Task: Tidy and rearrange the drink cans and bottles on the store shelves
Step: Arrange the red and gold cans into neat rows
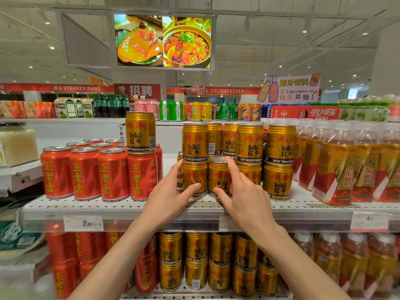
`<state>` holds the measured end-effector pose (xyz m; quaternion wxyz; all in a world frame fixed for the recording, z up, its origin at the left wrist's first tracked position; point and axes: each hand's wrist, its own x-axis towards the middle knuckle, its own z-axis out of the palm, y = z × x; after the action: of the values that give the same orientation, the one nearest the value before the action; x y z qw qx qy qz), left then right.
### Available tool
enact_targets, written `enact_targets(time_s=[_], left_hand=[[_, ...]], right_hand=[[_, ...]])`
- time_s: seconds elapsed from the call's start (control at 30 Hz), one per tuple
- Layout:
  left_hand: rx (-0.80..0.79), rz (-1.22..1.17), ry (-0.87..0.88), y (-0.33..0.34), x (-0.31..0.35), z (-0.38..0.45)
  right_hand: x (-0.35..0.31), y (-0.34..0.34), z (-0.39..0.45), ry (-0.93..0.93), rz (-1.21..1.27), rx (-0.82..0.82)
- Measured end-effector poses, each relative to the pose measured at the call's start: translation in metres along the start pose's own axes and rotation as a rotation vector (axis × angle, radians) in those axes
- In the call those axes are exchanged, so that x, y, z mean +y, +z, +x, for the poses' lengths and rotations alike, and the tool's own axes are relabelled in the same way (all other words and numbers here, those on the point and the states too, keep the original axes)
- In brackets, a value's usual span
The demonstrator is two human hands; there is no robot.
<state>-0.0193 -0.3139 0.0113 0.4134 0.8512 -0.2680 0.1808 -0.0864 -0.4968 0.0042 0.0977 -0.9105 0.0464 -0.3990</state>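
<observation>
1. Two hands are seen in the head view, both at the gold Red Bull cans on the white perforated shelf (112, 204), which serves as landmark.
2. The left hand (171, 197) is curled round the lower left Red Bull can (194, 177), thumb on its front and fingers round its left side; a second can is stacked on top, so the grip is probably meant to steady or slide the stack.
3. The right hand (242, 195) is placed on the single Red Bull can (218, 176) just beside it, thumb low on the front and forefinger up by the rim; whether it truly grips is hard to tell, but a pinch is suggested.
4. That single can carries nothing above it, leaving a gap in the upper row.
5. One stray Red Bull can (140, 132) is stood on a red Wanglaoji can (141, 176) towards the left of the shelf, apart from its own kind, and would seem the piece to fill that gap.
6. Dongpeng drink bottles (337, 167) are ranged on the right end of the shelf.
</observation>
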Motion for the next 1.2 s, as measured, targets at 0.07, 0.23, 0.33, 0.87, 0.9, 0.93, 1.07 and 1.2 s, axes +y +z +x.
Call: enact_targets(time_s=[0.07, 0.23, 0.33, 0.87, 0.9, 0.93, 1.07, 1.2], left_hand=[[0.001, -0.002, 0.010, 0.000, 0.000, 0.000], [-0.016, 0.016, -0.005, -0.002, -0.001, 0.001], [-0.036, 0.010, -0.001, -0.003, 0.000, 0.001], [0.169, -0.211, 0.078, -0.006, -0.008, -0.036], [0.171, -0.263, 0.077, -0.009, -0.006, -0.045], [0.170, -0.288, 0.076, -0.010, -0.005, -0.055], [0.158, -0.272, 0.027, -0.002, -0.009, -0.093], [0.029, -0.224, -0.100, 0.016, -0.027, -0.122]], right_hand=[[0.000, 0.000, 0.000, -0.002, 0.009, -0.005], [0.001, 0.001, -0.001, 0.002, 0.047, -0.018], [0.002, 0.002, -0.001, 0.005, 0.046, -0.026], [0.005, -0.031, -0.059, 0.163, 0.560, -0.049], [0.006, -0.032, -0.068, 0.168, 0.582, -0.069], [0.007, -0.031, -0.078, 0.178, 0.602, -0.094], [0.024, -0.012, -0.112, 0.253, 0.627, -0.221], [0.038, 0.009, -0.139, 0.331, 0.611, -0.301]])
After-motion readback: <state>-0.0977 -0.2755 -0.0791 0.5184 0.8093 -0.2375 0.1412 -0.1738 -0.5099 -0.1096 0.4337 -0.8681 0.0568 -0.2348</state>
